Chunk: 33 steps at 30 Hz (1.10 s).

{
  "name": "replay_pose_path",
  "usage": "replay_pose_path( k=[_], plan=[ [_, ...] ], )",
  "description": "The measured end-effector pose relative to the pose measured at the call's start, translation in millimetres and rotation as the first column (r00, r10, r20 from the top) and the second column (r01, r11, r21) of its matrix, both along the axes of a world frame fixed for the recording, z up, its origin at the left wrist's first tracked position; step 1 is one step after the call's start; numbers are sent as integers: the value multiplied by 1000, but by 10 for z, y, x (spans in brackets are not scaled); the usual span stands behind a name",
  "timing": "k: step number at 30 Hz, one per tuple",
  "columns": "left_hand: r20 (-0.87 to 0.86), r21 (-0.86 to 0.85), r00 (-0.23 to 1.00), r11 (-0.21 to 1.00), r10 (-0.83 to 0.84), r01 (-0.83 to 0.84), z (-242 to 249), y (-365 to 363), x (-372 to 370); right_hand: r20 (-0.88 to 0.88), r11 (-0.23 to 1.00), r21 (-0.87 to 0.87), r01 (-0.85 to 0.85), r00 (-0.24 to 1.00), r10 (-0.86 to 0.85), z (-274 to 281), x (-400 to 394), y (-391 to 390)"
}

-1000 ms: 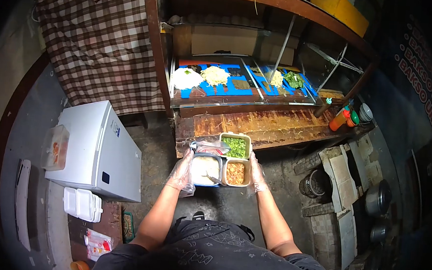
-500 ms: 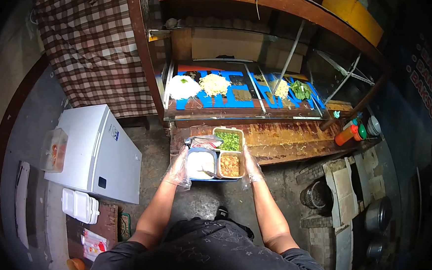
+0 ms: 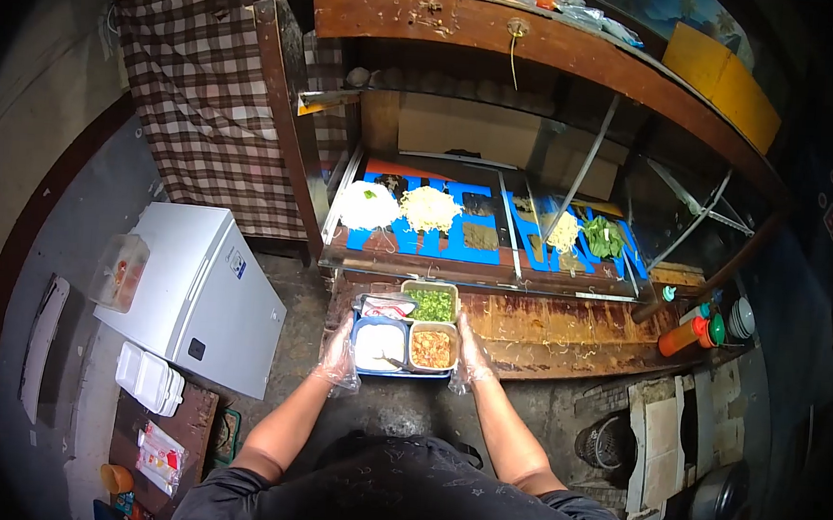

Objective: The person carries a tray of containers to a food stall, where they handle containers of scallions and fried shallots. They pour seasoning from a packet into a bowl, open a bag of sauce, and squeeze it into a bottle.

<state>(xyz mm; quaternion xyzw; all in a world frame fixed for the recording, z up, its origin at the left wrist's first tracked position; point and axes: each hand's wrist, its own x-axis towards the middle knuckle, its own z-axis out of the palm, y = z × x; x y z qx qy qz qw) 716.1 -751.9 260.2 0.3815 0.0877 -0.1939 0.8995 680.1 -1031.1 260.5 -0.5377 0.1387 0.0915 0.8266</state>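
My left hand (image 3: pixel 338 352), in a clear plastic glove, grips the left side of a blue tray (image 3: pixel 405 374). The tray's right side is held by my right hand (image 3: pixel 470 357), gloved the same way. On the tray sit a tub of chopped green leaves (image 3: pixel 430 306), a tub of orange-brown chopped food (image 3: pixel 431 350) and a container of something white (image 3: pixel 379 344), with a spoon handle leaning in it. A clear plastic packet (image 3: pixel 386 305) lies at the tray's back left. The fingers are partly hidden beside the tray, which appears level over the near edge of a wooden bench (image 3: pixel 564 336).
Behind the bench stands a glass food case (image 3: pixel 416 264) with noodles (image 3: pixel 430 209) and leafy greens (image 3: pixel 604 237) inside. A white chest freezer (image 3: pixel 172 283) is on the left, with foam boxes (image 3: pixel 149 379) nearby. Sauce bottles (image 3: pixel 683 336) stand at the bench's right end.
The view has tilted upward, showing more of the top of the food case. Both hands still hold the tray, which now overlaps the bench's left end more in view.
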Motion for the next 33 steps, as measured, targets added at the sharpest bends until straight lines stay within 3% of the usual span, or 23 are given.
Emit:
replay_pose_path(
  k=[1, 2, 4, 6, 7, 8, 9, 12, 14, 16, 17, 21, 23, 26, 30, 32, 33],
  plan=[
    [-71, -13, 997, 1000, -2, 2, 359, -50, -122, -2, 997, -70, 31, 1000, -31, 60, -40, 18],
    [-65, -9, 998, 1000, 3, -3, 420, -100, -155, 4, 989, -136, 62, 998, -62, 158, -66, 40],
    [-33, 134, 993, 985, 114, -109, 573, -151, -200, 33, 999, -29, 32, 999, -31, 354, -134, 113],
    [-48, 129, 995, 988, 91, -85, 674, -137, -210, 80, 990, 9, 141, 987, -141, 394, -197, 157],
    [-28, 126, 994, 987, 108, -103, 576, -117, -202, 56, 990, -34, 136, 989, -134, 974, -374, 337],
    [-7, 119, 992, 985, 125, -123, 482, -101, -186, 122, 981, 87, 171, 976, -181, 104, -170, 103],
    [34, 127, 994, 987, 100, -103, 326, -84, -136, 138, 983, 35, 180, 973, -183, -40, -166, 47],
    [-22, 134, 998, 989, 64, -60, 557, -80, -154, 159, 986, -15, 164, 974, -160, -59, -177, 36],
    [59, 160, 996, 985, 62, -71, 360, -24, -89, 163, 989, -19, 148, 976, -143, 89, -252, 63],
    [-128, 14, 992, 1000, 4, -2, 773, -101, -162, 160, 993, -66, 98, 983, -87, 227, -256, 53],
    [-98, 3, 995, 1000, 11, -11, 622, -78, -136, 195, 993, -65, 102, 977, -88, 128, -233, 31],
    [-148, 53, 986, 996, 72, -65, 881, -107, -212, 188, 989, -57, 140, 974, -127, 121, -263, 75],
    [-90, 41, 988, 992, 124, -121, 279, -38, -77, 188, 984, -46, 170, 969, -159, 34, -257, 61],
    [-87, -9, 986, 989, 143, -144, 243, -21, -105, 144, 980, -33, 198, 971, -192, 65, -294, 91],
    [-48, 72, 988, 987, 145, -141, 238, -7, -30, 156, 980, -9, 200, 968, -196, -44, -253, 45],
    [-45, -7, 999, 1000, 4, -4, 324, 11, -101, 148, 978, 52, 201, 967, -206, 65, -322, 122],
    [4, -32, 999, 999, 34, -34, -86, 44, 19, 142, 975, 35, 219, 965, -222, 149, -334, 169]
  ],
)
